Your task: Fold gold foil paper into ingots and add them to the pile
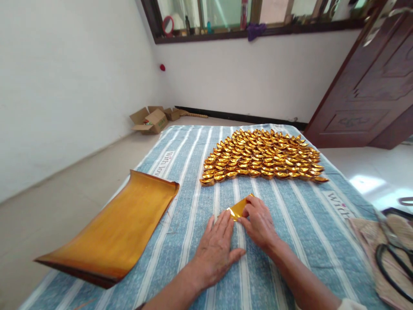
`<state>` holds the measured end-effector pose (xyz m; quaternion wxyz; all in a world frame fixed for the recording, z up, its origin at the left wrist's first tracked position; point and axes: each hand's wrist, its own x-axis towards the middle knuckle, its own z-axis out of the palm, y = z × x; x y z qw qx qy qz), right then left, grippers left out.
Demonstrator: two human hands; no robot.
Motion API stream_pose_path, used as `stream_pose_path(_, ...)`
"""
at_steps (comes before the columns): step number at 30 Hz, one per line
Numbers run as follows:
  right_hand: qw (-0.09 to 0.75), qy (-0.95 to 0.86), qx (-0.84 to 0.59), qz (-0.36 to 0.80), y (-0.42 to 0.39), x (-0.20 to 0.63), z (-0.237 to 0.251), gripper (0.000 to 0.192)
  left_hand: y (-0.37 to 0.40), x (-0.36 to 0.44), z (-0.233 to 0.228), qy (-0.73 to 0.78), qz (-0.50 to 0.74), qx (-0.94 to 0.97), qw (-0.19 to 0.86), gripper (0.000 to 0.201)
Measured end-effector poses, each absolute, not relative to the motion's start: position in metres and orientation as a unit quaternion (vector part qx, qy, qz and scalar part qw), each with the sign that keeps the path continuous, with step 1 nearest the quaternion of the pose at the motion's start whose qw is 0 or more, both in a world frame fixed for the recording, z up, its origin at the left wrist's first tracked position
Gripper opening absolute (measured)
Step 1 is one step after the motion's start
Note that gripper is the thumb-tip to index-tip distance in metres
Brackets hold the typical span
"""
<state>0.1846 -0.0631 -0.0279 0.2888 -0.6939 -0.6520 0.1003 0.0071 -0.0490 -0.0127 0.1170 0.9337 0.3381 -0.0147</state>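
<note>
A cloth-covered counter [303, 202], striped blue and white, spread across the lower frame. Broad gold sheeting [112, 232] with curled ends lay at lower left, folded gold pieces [258, 157] stood in packed rows right of centre, and a small gold sheet [238, 209] lay below the middle.

Sheets [119, 224] left of the hands [216, 245], ingots [258, 159] beyond them on the tablecloth [322, 232], scissors [392, 238] at right

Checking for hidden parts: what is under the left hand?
The left hand overlaps the left end of the small gold sheet, with striped cloth around it. That covered end, and anything beneath the palm, cannot be seen.
</note>
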Motion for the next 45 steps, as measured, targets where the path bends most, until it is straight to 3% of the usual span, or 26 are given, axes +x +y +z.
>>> stream_pose_path(8,0.322,-0.631,-0.700,0.087,-0.058,0.206,-0.027,0.011,-0.035,0.005,-0.008,0.339,0.022,0.930,0.142,0.063)
stream_pose_path(13,0.322,-0.617,-0.717,0.037,-0.055,0.222,-0.031,0.009,-0.018,0.009,-0.001,0.310,0.072,0.937,0.147,0.039)
stream_pose_path(17,0.297,-0.622,-0.722,0.058,-0.059,0.219,-0.029,0.016,-0.004,0.015,-0.001,0.287,0.089,0.941,0.156,0.018)
stream_pose_path(21,0.243,-0.632,-0.732,0.079,-0.063,0.214,-0.022,0.015,0.007,0.018,-0.005,0.275,0.096,0.943,0.164,0.009)
stream_pose_path(30,0.136,-0.643,-0.745,0.111,-0.068,0.210,-0.007,0.009,0.004,0.021,-0.003,0.337,0.107,0.930,0.097,0.009)
stream_pose_path(34,0.122,-0.649,-0.739,0.138,-0.070,0.206,-0.002,0.012,0.005,0.027,-0.003,0.326,0.092,0.935,0.102,0.017)
stream_pose_path(40,0.160,-0.666,-0.714,0.145,-0.071,0.206,-0.003,0.010,0.015,0.031,-0.010,0.258,0.110,0.947,0.159,0.022)
stream_pose_path(45,0.253,-0.688,-0.666,0.135,-0.071,0.208,-0.007,0.007,0.022,0.031,-0.009,0.219,0.114,0.949,0.195,0.023)
